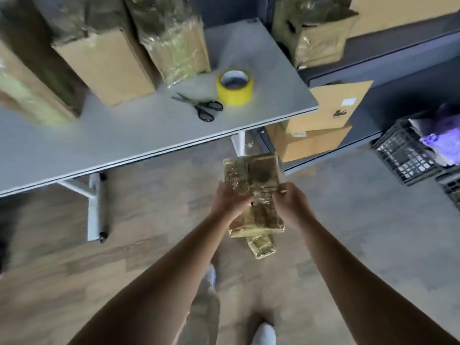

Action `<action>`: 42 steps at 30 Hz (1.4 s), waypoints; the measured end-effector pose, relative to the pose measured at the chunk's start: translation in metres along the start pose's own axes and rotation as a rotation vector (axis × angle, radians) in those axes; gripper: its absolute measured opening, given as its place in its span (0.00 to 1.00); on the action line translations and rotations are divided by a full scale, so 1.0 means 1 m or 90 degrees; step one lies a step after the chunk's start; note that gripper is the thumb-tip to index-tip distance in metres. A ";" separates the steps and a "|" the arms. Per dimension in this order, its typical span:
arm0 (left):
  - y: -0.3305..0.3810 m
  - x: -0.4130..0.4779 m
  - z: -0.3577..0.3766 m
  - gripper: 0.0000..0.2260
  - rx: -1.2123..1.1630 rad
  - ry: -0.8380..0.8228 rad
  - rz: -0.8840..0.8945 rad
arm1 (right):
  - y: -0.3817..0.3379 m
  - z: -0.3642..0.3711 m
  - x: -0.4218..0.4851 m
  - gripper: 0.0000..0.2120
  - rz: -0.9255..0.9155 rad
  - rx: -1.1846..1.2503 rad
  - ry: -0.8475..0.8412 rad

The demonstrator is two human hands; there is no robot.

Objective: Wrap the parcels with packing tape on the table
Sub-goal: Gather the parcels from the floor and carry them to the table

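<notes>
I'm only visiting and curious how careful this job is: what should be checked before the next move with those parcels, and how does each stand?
1. Grip: left hand and right hand both hold the parcels: ok.
2. Landing spot: bare table surface near its front edge: ok.
3. Supplies: tape roll on the table: ok.
4. Cutter: scissors beside the roll: ok.
5. Wrapping complete all round: cannot tell, blurred.

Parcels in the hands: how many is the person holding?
3. The top parcel lies farthest from the person; the middle parcel is between the left hand and right hand; the bottom parcel sticks out nearest. Others may be hidden.
</notes>
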State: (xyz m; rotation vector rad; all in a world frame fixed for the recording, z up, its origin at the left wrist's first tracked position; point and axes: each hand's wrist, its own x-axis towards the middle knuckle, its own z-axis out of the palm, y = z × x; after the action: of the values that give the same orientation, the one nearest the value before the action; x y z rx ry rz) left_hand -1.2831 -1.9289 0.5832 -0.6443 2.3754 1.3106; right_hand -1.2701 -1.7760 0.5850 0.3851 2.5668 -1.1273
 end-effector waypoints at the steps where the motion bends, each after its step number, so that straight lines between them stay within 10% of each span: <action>1: 0.007 -0.013 -0.015 0.15 0.004 0.024 0.003 | -0.019 -0.007 -0.009 0.13 -0.013 0.011 0.001; 8: 0.040 -0.072 -0.112 0.12 0.012 0.117 0.116 | -0.137 -0.025 -0.053 0.28 -0.149 -0.075 0.043; 30: 0.029 -0.046 -0.433 0.16 0.055 0.176 0.173 | -0.430 0.078 -0.054 0.21 -0.320 -0.190 -0.011; 42: 0.070 0.000 -0.589 0.09 0.022 0.333 0.290 | -0.602 0.109 -0.030 0.21 -0.447 -0.137 0.159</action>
State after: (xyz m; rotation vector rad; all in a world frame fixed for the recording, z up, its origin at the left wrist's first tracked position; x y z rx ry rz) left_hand -1.3710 -2.4006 0.9321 -0.4960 3.1053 1.3976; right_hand -1.4424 -2.2545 0.9259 -0.5008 3.1120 -1.0201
